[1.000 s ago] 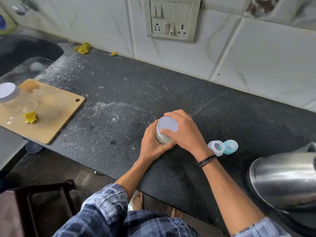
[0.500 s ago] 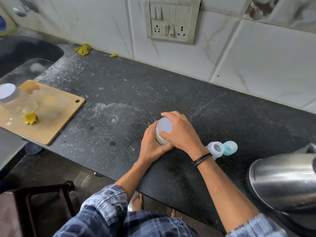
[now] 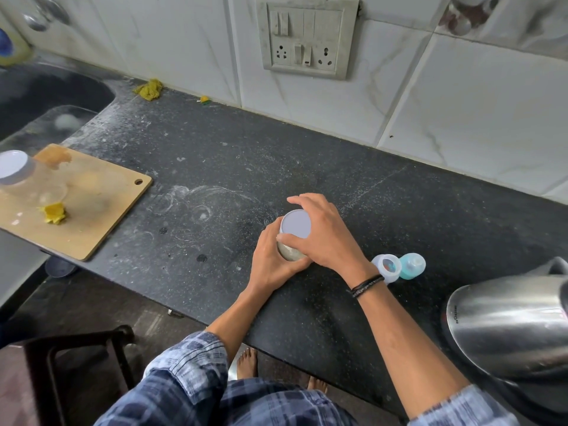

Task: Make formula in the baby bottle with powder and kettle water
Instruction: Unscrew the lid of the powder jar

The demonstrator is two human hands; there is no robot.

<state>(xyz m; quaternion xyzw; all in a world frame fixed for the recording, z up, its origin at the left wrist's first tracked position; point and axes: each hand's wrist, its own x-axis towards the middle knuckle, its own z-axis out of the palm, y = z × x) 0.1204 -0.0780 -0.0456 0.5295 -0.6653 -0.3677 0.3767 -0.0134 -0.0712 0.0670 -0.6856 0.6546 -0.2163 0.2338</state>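
On the dark stone surface (image 3: 215, 155), the steel kettle (image 3: 507, 327) stands at the right edge, and the baby bottle (image 3: 399, 267) lies on its side near it, with no water or powder visible inside. The left hand (image 3: 273, 259) grips the body of the powder jar (image 3: 290, 252) and the right hand (image 3: 322, 235) closes around its white lid (image 3: 295, 224). I judge the task is only beginning: the jar must be opened, then powder and water must go in the bottle.

- A dark stone counter (image 3: 307, 167) ran across the frame.
- On it: a wooden board (image 3: 92, 216) at left, a jar (image 3: 290, 250) at centre, a baby bottle (image 3: 399, 267) and kettle (image 3: 507, 327) at lower right.
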